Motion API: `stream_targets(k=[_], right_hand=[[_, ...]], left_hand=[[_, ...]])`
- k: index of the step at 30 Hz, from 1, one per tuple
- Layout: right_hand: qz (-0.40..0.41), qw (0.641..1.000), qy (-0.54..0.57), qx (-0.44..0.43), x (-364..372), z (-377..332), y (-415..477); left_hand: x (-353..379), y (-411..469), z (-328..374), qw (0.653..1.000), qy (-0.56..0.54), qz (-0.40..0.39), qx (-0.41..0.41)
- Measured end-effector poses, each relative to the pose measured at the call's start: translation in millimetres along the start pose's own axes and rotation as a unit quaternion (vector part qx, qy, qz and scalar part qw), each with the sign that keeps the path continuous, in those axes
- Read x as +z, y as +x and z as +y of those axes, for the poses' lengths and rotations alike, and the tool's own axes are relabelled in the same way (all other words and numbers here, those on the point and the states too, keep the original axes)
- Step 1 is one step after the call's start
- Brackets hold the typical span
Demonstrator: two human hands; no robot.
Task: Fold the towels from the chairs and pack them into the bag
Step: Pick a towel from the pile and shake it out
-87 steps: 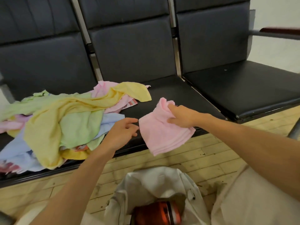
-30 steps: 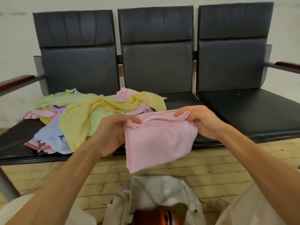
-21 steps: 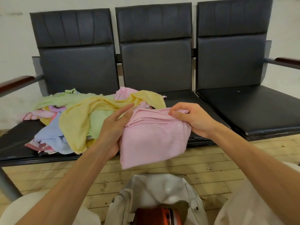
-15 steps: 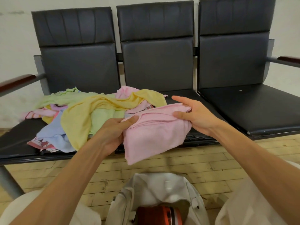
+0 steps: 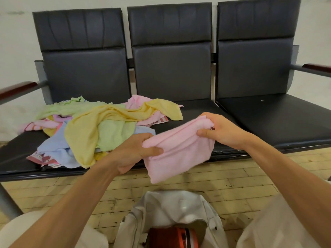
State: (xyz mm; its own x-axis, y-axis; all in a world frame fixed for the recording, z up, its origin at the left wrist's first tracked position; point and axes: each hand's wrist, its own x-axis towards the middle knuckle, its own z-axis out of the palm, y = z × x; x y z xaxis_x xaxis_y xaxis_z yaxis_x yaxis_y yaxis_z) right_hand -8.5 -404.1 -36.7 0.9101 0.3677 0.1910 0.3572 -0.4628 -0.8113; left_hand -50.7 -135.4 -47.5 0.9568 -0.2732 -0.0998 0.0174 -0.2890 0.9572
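Open white bag [image 5: 172, 208] on the plank floor [image 5: 232, 178], nearest. Above it, left hand [image 5: 133, 153] and right hand [image 5: 220, 130] each pinch an end of the folded pink towel [image 5: 179, 149]. Loose towels [image 5: 86, 127] heap toward the left end of the black chairs [image 5: 172, 68]; pale wall [image 5: 16, 42] behind

A folded pink towel [image 5: 179, 149] hangs mid-frame. The loose towel heap [image 5: 93, 127] sprawls across the chairs [image 5: 268, 119] at left. The bag [image 5: 172, 212] gapes at bottom centre.
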Motion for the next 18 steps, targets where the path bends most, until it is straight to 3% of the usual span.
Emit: stream_targets(k=[5,7,13,18], right_hand=[[0.01,0.998,0.047,-0.034,6,-1,2],[0.001,0.998,0.058,-0.027,7,1,3],[-0.004,0.983,0.178,-0.052,3,2,1],[-0.011,0.967,0.25,-0.039,5,4,0]], left_hand=[[3,1,-2,0.985,0.118,0.089,0.091],[-1,1,-2,0.985,0.117,0.083,0.099],[-10,-3,0,0.995,-0.027,0.05,0.078],[-8,-5,2,0.978,-0.19,0.027,0.088]])
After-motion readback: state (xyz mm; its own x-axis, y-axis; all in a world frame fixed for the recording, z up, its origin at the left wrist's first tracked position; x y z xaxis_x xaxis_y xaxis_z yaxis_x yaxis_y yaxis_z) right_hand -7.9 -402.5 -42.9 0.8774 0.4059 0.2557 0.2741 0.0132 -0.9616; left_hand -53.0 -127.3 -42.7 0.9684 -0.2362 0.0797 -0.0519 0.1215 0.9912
